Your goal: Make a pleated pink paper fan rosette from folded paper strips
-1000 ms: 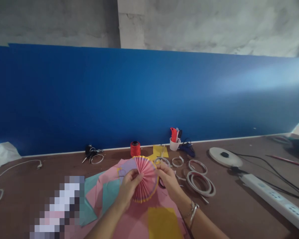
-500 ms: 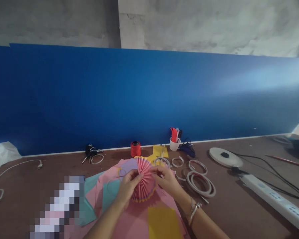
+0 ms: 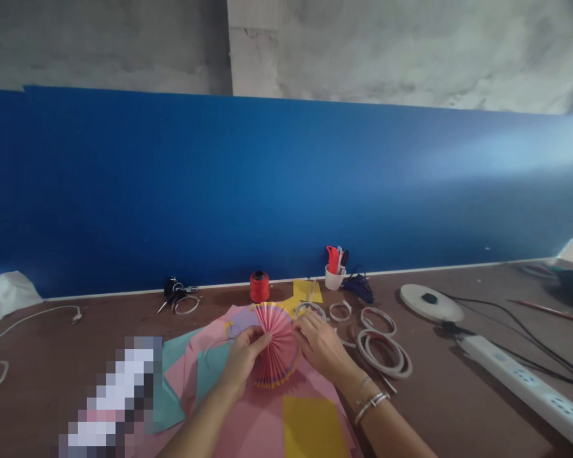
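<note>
Along the near side of the desk [image 3: 439,413], pink paper [image 3: 253,429] is spreading between the forearms, with a yellow sheet [image 3: 312,426] lying on it. Just beyond, the fan [image 3: 282,346] is being held over this paper; whether its lower rim is touching down, I cannot tell. It is facing the head camera, its pink pleats radiating from the centre to a yellow-and-purple rim. Being nearly round, it is showing no clear long axis, though its tightest folds are running almost upright beside the left thumb.

The left hand [image 3: 241,357] is pinching the fan, thumb near the centre, and is covering its left part. The right hand [image 3: 322,343], fingers curled, is hiding the right rim; whether it is gripping or only touching, I cannot tell.

Leftward, teal paper [image 3: 169,410] is lying next to a pixelated patch [image 3: 119,388] that is blocking the view. Rightward, white coils [image 3: 386,371] are lying near the right hand, and a power strip [image 3: 528,388] is slanting well apart.

Farther off, a white reel [image 3: 417,306] is lying flat, keys [image 3: 176,292] are resting at left, and a red spool [image 3: 260,288] and a cup [image 3: 335,278] of pens are standing before the blue partition [image 3: 277,184]. Behind everything, a grey wall [image 3: 386,51] is rising.
</note>
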`<action>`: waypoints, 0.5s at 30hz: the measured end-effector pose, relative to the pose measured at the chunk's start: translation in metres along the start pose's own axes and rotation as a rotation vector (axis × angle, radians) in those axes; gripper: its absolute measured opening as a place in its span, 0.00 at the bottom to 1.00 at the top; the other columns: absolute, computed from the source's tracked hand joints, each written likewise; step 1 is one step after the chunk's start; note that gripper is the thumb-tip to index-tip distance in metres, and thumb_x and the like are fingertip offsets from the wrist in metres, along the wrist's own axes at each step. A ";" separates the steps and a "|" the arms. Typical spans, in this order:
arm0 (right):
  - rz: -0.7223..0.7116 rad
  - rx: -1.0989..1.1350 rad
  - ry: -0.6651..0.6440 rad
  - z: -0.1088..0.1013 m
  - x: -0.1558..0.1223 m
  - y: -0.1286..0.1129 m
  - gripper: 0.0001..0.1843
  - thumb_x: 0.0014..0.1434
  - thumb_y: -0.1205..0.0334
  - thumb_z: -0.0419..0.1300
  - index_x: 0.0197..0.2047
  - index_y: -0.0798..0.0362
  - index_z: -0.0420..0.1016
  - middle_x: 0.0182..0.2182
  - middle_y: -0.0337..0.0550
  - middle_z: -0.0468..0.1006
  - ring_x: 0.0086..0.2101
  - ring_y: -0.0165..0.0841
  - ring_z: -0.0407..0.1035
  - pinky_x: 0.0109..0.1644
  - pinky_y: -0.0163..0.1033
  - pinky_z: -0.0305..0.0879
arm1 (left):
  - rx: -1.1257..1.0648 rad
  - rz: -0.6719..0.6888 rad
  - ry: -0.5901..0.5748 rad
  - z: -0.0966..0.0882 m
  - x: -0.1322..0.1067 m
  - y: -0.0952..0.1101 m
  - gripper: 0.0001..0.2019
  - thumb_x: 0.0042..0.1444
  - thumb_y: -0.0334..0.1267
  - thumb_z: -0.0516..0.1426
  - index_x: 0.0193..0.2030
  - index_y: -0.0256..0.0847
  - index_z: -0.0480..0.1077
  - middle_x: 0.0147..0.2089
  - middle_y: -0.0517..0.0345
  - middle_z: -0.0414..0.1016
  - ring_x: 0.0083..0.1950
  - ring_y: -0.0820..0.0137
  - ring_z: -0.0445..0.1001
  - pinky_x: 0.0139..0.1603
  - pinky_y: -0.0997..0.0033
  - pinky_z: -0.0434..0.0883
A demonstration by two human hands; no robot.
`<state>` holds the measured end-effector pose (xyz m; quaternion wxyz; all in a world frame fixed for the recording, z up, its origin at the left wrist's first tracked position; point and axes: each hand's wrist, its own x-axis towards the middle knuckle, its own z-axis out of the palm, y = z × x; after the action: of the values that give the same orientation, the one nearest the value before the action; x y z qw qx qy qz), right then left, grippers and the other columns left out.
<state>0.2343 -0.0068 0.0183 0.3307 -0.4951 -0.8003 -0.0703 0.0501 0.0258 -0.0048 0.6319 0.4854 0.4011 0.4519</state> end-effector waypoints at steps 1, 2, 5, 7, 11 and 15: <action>0.005 -0.017 0.002 0.000 0.000 0.001 0.11 0.63 0.68 0.48 0.30 0.53 0.67 0.29 0.45 0.72 0.34 0.36 0.66 0.40 0.42 0.61 | -0.009 -0.004 0.001 0.000 0.000 0.000 0.16 0.40 0.48 0.65 0.28 0.37 0.71 0.25 0.60 0.74 0.29 0.69 0.71 0.34 0.71 0.63; 0.017 -0.025 0.004 0.001 0.000 0.003 0.11 0.63 0.68 0.48 0.30 0.53 0.67 0.29 0.44 0.72 0.33 0.36 0.66 0.40 0.41 0.62 | -0.020 -0.010 0.005 0.000 -0.001 0.000 0.16 0.40 0.48 0.65 0.28 0.37 0.71 0.25 0.60 0.74 0.28 0.70 0.70 0.33 0.72 0.63; 0.093 -0.002 0.048 0.003 -0.002 0.011 0.12 0.64 0.66 0.47 0.31 0.52 0.67 0.30 0.45 0.72 0.34 0.37 0.66 0.40 0.41 0.62 | -0.081 -0.023 0.035 -0.003 0.000 0.000 0.16 0.40 0.47 0.66 0.29 0.37 0.72 0.25 0.60 0.74 0.28 0.70 0.71 0.32 0.72 0.64; 0.182 0.092 0.097 0.005 -0.004 0.017 0.13 0.64 0.62 0.46 0.31 0.52 0.67 0.30 0.45 0.73 0.34 0.36 0.67 0.39 0.40 0.62 | -0.146 -0.029 0.059 -0.005 0.001 -0.001 0.16 0.40 0.46 0.66 0.31 0.37 0.73 0.26 0.60 0.75 0.29 0.69 0.72 0.32 0.73 0.64; 0.426 0.533 0.085 0.012 -0.004 0.012 0.16 0.63 0.51 0.48 0.37 0.52 0.70 0.33 0.45 0.75 0.35 0.36 0.69 0.37 0.38 0.64 | -0.228 -0.032 0.060 -0.004 0.001 -0.002 0.17 0.39 0.45 0.67 0.33 0.38 0.72 0.30 0.58 0.77 0.31 0.67 0.75 0.33 0.72 0.67; 0.488 0.890 -0.038 0.022 -0.001 0.001 0.19 0.54 0.46 0.58 0.39 0.54 0.71 0.33 0.44 0.75 0.35 0.36 0.69 0.37 0.38 0.64 | -0.306 -0.012 -0.027 0.002 -0.003 -0.002 0.16 0.40 0.42 0.67 0.34 0.38 0.72 0.35 0.55 0.79 0.36 0.65 0.76 0.37 0.69 0.69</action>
<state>0.2253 0.0027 0.0000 0.5017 -0.4800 -0.6197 0.3658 0.0512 0.0222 -0.0060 0.7067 0.3870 0.3216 0.4974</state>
